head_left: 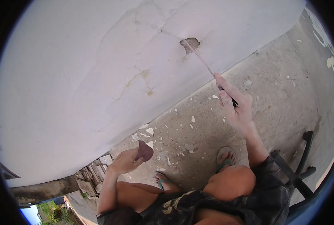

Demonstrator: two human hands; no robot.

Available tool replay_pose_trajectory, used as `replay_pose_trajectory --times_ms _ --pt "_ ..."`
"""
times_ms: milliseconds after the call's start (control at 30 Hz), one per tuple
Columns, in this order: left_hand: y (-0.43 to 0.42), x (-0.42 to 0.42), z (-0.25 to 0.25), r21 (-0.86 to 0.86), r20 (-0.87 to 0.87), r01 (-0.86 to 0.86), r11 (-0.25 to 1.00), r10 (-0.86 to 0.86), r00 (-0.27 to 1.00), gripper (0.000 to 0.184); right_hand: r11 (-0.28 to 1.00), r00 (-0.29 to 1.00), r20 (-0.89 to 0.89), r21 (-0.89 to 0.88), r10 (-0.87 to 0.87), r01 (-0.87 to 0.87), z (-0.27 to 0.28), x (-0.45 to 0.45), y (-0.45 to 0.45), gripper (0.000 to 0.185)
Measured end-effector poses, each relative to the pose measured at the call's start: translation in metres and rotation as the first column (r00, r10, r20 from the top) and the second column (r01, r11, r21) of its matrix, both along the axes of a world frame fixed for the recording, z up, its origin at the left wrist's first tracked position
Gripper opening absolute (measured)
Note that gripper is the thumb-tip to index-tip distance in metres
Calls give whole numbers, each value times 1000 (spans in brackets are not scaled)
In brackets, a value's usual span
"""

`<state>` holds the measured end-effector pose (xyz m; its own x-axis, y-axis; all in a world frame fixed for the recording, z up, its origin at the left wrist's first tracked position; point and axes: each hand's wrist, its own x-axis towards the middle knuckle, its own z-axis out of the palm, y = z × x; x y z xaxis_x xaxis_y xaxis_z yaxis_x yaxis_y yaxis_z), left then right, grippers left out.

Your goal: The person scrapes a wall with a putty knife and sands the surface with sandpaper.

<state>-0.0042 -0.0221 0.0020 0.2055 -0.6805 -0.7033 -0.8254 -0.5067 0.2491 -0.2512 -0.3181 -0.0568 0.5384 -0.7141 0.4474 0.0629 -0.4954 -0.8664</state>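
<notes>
My right hand (237, 107) is wrapped round the black handle of a long, thin-bladed tool (203, 61), its index finger stretched along it. The tool's far end lies at a hole (190, 45) in the white wall (80, 75), where the coating is gone and rough grey-brown material shows. Whether the tip touches the hole's surface I cannot tell. Lower down, my left hand (125, 162) pinches a bent piece of dark red sandpaper (144, 151), held apart from the wall. Cracks and yellowish stains (144, 74) mark the wall near the hole.
White flakes (193, 119) litter the concrete floor (279, 86) along the wall's base. A black chair base (295, 175) stands at right. Stacked tiles or boards (95, 173) lie at lower left, close to the wall. My sandalled feet (226, 155) are on the floor.
</notes>
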Motion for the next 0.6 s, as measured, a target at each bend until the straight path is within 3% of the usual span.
replay_pose_trajectory --times_ms 67,167,267,300,400,500,600 --pt "-1 -2 3 3 5 -2 1000 2 1000 36 999 998 66 -34 -6 9 -8 -5 -1 38" --pt "2 -1 3 -28 28 14 999 -13 1000 38 971 999 -11 235 -36 38 -3 -21 -2 40" --pt "-3 -6 9 -2 60 -48 999 48 997 45 948 990 -140 311 -32 74 -4 -40 -8 41" --pt "-5 -8 12 16 74 -90 996 88 993 49 943 989 -144 326 -25 71 -5 -43 -7 41" --pt "1 -5 6 -120 93 -6 993 18 995 54 925 991 -132 377 1 49 -9 -47 -3 41" --pt "-1 -4 3 -148 108 32 988 -16 994 60 906 997 -81 424 14 21 -12 -37 5 41" --pt "-9 -10 5 -114 93 -40 993 50 994 62 917 999 -44 400 21 -2 -13 -21 10 41"
